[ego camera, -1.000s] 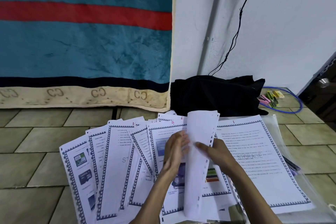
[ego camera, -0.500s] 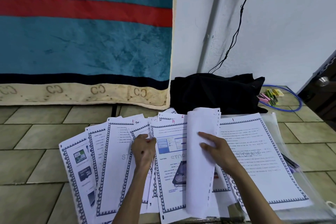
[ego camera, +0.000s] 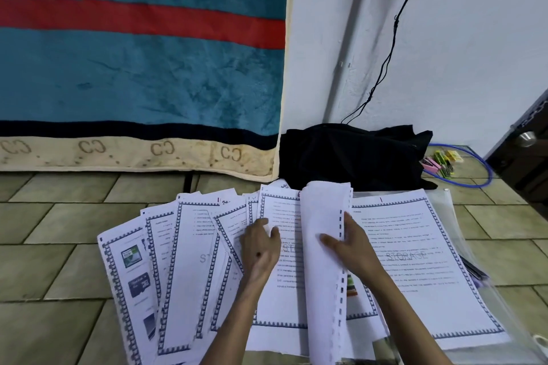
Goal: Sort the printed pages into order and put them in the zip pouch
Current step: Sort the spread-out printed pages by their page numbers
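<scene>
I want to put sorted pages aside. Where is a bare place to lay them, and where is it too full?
Bare floor tiles lie left of the fanned pages, below the blanket. More tiles show right of the zip pouch. It is crowded in the middle, around the left hand and right hand.

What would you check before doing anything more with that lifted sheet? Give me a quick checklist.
1. Lifted sheet held securely: ok, the right hand grips it by its edge, curled upright.
2. Left hand steadying the fanned pages: ok, it rests on them.
3. Page number of the lifted sheet readable: cannot tell, only its blank back faces the camera.
4. Page marked 1 set apart as a start: ok, it lies face up on the right.
5. Zip pouch within reach: ok, its clear edge shows under page 1.
6. Pouch open: cannot tell.
</scene>
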`<control>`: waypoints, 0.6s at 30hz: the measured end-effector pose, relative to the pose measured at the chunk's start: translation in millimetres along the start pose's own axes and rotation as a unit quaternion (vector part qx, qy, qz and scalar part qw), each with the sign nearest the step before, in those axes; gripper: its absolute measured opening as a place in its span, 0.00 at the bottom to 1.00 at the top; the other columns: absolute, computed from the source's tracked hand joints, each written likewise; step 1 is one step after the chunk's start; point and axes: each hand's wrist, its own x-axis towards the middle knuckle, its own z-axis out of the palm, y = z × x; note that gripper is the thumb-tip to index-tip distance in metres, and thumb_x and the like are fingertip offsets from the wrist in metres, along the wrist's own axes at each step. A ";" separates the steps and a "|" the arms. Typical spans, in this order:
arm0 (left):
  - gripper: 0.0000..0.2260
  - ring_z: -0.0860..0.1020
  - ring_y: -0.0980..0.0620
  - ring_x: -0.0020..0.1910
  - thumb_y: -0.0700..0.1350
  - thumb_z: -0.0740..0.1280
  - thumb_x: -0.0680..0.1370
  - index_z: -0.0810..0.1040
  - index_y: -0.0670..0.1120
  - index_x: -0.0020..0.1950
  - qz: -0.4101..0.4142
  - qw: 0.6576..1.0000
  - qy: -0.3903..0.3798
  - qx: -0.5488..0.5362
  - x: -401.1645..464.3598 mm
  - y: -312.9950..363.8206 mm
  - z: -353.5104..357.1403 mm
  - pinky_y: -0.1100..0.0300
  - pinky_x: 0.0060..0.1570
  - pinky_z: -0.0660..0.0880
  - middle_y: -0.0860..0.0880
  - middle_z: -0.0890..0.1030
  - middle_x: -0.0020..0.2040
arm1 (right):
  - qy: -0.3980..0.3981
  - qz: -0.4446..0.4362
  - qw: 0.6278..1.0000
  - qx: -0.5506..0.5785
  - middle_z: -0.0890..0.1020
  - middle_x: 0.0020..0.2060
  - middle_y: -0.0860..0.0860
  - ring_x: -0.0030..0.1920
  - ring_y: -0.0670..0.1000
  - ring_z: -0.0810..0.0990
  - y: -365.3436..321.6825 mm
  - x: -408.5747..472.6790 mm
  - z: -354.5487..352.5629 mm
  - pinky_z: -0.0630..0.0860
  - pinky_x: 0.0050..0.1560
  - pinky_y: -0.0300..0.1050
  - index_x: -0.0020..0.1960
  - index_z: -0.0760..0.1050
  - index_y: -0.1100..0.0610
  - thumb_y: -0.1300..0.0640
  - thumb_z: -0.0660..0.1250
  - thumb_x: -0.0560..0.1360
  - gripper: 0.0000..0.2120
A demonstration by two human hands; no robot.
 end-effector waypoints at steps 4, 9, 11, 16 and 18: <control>0.21 0.73 0.42 0.63 0.42 0.63 0.77 0.66 0.40 0.68 -0.032 0.997 0.035 0.053 1.8 -7.6 -6.2 0.50 0.60 0.73 0.40 0.76 0.64 | 0.041 -0.053 0.998 -0.021 0.55 0.73 0.39 0.72 0.39 0.54 2.9 -0.4 -1.8 0.55 0.70 0.38 0.76 0.50 0.48 0.62 0.70 0.73 0.41; 0.07 0.78 0.45 0.55 0.44 0.62 0.78 0.78 0.47 0.52 -0.021 0.998 0.037 0.039 4.2 -3.2 -13.1 0.60 0.51 0.72 0.45 0.82 0.54 | -0.009 -0.017 0.999 -0.026 0.77 0.61 0.44 0.66 0.46 0.72 6.6 -2.2 1.5 0.65 0.58 0.25 0.59 0.76 0.47 0.66 0.61 0.77 0.18; 0.07 0.78 0.51 0.45 0.42 0.63 0.77 0.81 0.46 0.46 0.025 0.999 0.041 -0.004 -0.1 2.0 -13.7 0.66 0.44 0.70 0.48 0.83 0.46 | -0.006 0.013 1.000 -0.020 0.77 0.62 0.47 0.62 0.45 0.74 4.1 -2.8 1.8 0.69 0.55 0.30 0.61 0.77 0.51 0.64 0.60 0.78 0.15; 0.10 0.77 0.55 0.37 0.37 0.64 0.76 0.75 0.44 0.56 0.036 0.994 0.057 -0.089 -4.5 13.1 -9.6 0.70 0.32 0.70 0.45 0.83 0.51 | -0.014 0.040 0.999 -0.024 0.79 0.56 0.52 0.26 0.32 0.73 -1.8 -2.2 4.1 0.66 0.24 0.25 0.60 0.78 0.54 0.63 0.59 0.79 0.14; 0.13 0.78 0.52 0.41 0.38 0.70 0.73 0.75 0.43 0.57 -0.007 0.988 0.037 -0.151 1.9 10.8 -12.5 0.65 0.42 0.73 0.46 0.83 0.49 | -0.008 0.047 0.999 -0.021 0.79 0.54 0.54 0.34 0.31 0.76 -6.1 -3.1 7.0 0.68 0.28 0.24 0.60 0.78 0.55 0.62 0.59 0.79 0.13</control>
